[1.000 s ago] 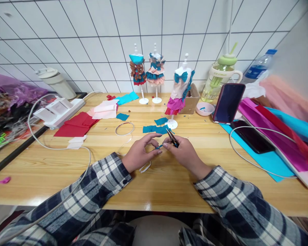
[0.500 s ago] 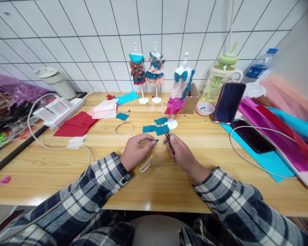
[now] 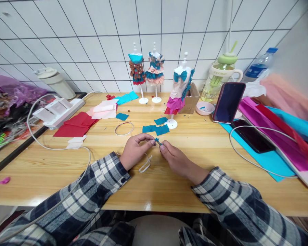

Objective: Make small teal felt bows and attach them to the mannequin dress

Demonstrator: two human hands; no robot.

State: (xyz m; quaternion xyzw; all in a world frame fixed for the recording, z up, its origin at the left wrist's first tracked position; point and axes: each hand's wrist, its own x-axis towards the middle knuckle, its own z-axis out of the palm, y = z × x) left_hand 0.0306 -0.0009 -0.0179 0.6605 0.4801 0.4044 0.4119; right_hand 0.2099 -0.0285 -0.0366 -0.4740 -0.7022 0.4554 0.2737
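Between finger and thumb, my left hand (image 3: 138, 150) pinches a small gathered scrap of teal crepe paper (image 3: 157, 139). Just to its right, my right hand (image 3: 175, 158) is closed on a slim pointed metal tool (image 3: 159, 143), mostly hidden in the fingers. Its tip meets the teal scrap. Beyond the hands, cut teal pieces (image 3: 162, 130) lie flat in front of a small white dress form (image 3: 179, 82) wearing a pink and magenta paper dress with a teal bow. A white looped strip (image 3: 145, 164) lies under my left wrist.
Two more dressed forms (image 3: 156, 70) stand by the tiled wall. Left are red paper (image 3: 75, 124), a power strip (image 3: 64, 112) and a trailing white cable (image 3: 88, 155). Right are a propped phone (image 3: 229, 102), a pink bowl (image 3: 204, 108), a jug (image 3: 215, 80) and coloured paper sheets (image 3: 269, 167).
My right hand has moved left and slightly down, bringing the tool to the teal scrap. The scrap now looks more bunched. My left hand has stayed nearly in place.
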